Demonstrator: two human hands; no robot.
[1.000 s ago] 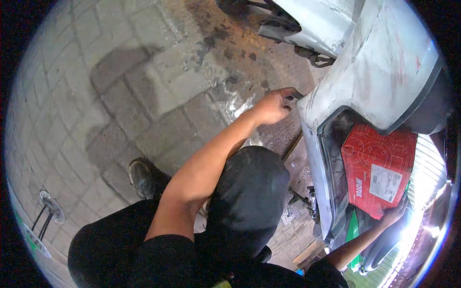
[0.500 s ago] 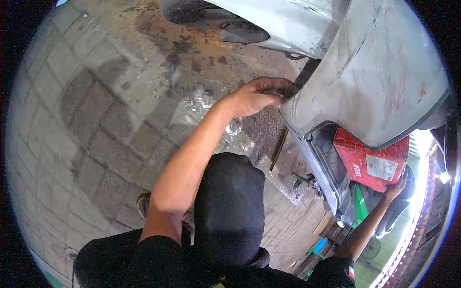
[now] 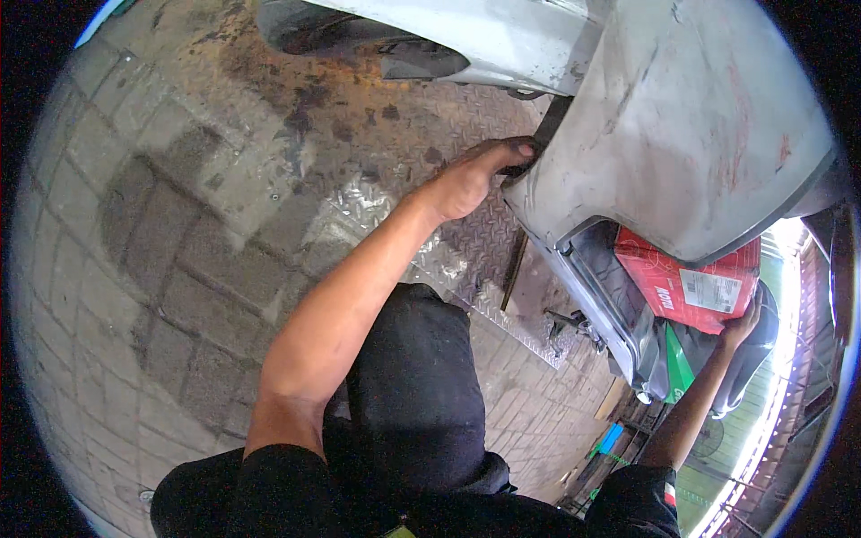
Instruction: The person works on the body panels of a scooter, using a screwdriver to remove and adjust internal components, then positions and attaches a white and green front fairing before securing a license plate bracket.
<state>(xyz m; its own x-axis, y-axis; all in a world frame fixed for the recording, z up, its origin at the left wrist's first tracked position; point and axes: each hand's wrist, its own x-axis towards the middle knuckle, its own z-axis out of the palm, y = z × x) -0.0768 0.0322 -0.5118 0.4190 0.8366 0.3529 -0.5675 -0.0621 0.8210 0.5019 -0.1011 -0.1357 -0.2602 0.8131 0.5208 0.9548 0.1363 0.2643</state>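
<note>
At the upper right is a scuffed white scooter front panel (image 3: 691, 117) with reddish scratches and a dark trimmed edge. My left hand (image 3: 473, 177) is closed on its left edge; the fingers pass behind the panel, and only part of the grip shows. Farther back, a red cardboard box (image 3: 641, 273) with a white label sits tilted on the scooter, partly covered by the panel. My right hand (image 3: 742, 325) holds the box at its lower right corner, with some fingers hidden. A dark scooter seat (image 3: 755, 345) lies beside this hand.
The scooter's white front fender (image 3: 525, 45) juts out at the top, above a dark wheel (image 3: 332, 31). A patterned metal plate (image 3: 475, 229) lies under the scooter on grey paving (image 3: 179, 269). Green cladding (image 3: 679, 363) and a small bright blue thing (image 3: 612, 438) show at the right.
The scooter and box appear slightly farther left in view. My left hand has changed its hold on the panel edge, its thumb now higher. My right hand stays on the box.
</note>
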